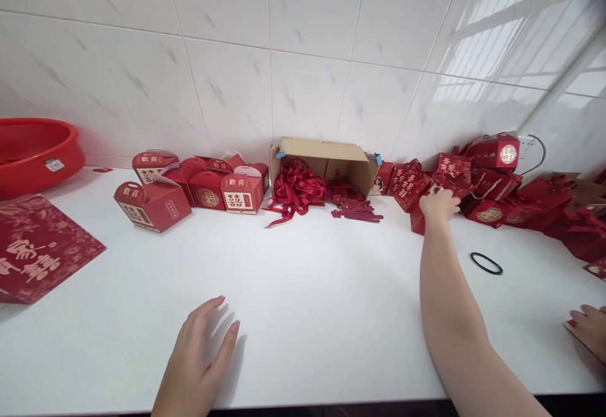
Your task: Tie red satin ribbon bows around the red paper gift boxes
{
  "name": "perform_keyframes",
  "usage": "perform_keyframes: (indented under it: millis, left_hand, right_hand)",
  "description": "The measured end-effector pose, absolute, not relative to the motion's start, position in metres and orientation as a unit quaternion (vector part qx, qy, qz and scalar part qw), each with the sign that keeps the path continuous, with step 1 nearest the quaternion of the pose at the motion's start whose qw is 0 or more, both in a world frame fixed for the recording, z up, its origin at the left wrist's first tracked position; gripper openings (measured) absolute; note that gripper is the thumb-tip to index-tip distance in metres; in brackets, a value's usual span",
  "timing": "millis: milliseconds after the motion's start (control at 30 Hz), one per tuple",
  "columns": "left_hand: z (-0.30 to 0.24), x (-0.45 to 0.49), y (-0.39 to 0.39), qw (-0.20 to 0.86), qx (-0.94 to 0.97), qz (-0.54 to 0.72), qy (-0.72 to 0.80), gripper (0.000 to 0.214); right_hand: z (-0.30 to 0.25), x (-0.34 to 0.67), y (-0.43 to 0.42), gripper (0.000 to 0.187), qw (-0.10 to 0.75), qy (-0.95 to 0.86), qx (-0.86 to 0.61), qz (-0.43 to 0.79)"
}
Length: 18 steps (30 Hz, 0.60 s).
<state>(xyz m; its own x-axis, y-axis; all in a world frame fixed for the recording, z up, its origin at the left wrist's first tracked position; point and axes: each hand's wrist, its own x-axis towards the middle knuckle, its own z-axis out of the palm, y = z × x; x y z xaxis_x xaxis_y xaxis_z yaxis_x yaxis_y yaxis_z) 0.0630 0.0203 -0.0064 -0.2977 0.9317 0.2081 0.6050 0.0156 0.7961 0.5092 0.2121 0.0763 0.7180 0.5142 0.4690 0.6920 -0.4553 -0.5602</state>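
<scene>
My left hand (201, 347) hovers over the front of the white table, fingers apart and holding nothing. My right hand (440, 205) is stretched out to the back right, its fingers closed around the top of a red gift box (417, 220). Exactly where the fingertips grip is partly hidden. Close by are red gift boxes with gold lettering (410, 185). Left of them, a cardboard box (326, 147) lies on its side, with a heap of red ribbons (298, 185) spilling out and dark red strips (357, 210) at its mouth.
Red candy boxes (158, 205) stand at the back left. A red basin (38, 155) and a large red bag (42, 253) are at far left. More red boxes (502, 152) are stacked at right, near a black hair tie (486, 264). Another person's hand (591, 328) rests at the right edge.
</scene>
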Motion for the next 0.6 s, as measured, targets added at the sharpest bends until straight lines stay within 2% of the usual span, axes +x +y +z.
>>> perform_keyframes:
  millis: [67, 133, 200, 300, 367, 433, 533, 600]
  left_hand:
    - [-0.007, 0.062, 0.020, 0.201, 0.553, 0.428, 0.686, 0.042]
    - [-0.008, 0.062, 0.021, 0.198, 0.552, 0.432, 0.685, 0.042]
    - [-0.009, 0.062, 0.021, 0.184, 0.559, 0.437, 0.680, 0.042]
    - [-0.009, 0.062, 0.021, 0.170, 0.571, 0.439, 0.672, 0.040]
    - [-0.009, 0.061, 0.021, 0.172, 0.575, 0.439, 0.668, 0.038]
    - [-0.010, 0.060, 0.021, 0.175, 0.580, 0.441, 0.662, 0.036]
    - [-0.013, 0.057, 0.020, 0.175, 0.596, 0.441, 0.648, 0.031]
    - [-0.014, 0.055, 0.019, 0.174, 0.615, 0.429, 0.638, 0.031]
  right_hand:
    - [0.075, 0.498, 0.218, 0.062, 0.411, -0.313, -0.840, -0.162]
    - [0.079, 0.480, 0.225, 0.058, 0.430, -0.346, -0.809, -0.204]
    - [0.080, 0.459, 0.234, 0.049, 0.386, -0.487, -0.762, -0.180]
    - [0.065, 0.425, 0.248, 0.037, 0.260, -0.664, -0.698, -0.068]
    - [0.045, 0.406, 0.255, 0.033, 0.214, -0.697, -0.684, -0.034]
    - [0.025, 0.394, 0.258, 0.038, 0.181, -0.713, -0.678, -0.022]
    - [0.004, 0.386, 0.256, 0.046, 0.153, -0.727, -0.669, -0.023]
    - [-0.004, 0.384, 0.255, 0.045, 0.144, -0.731, -0.667, -0.023]
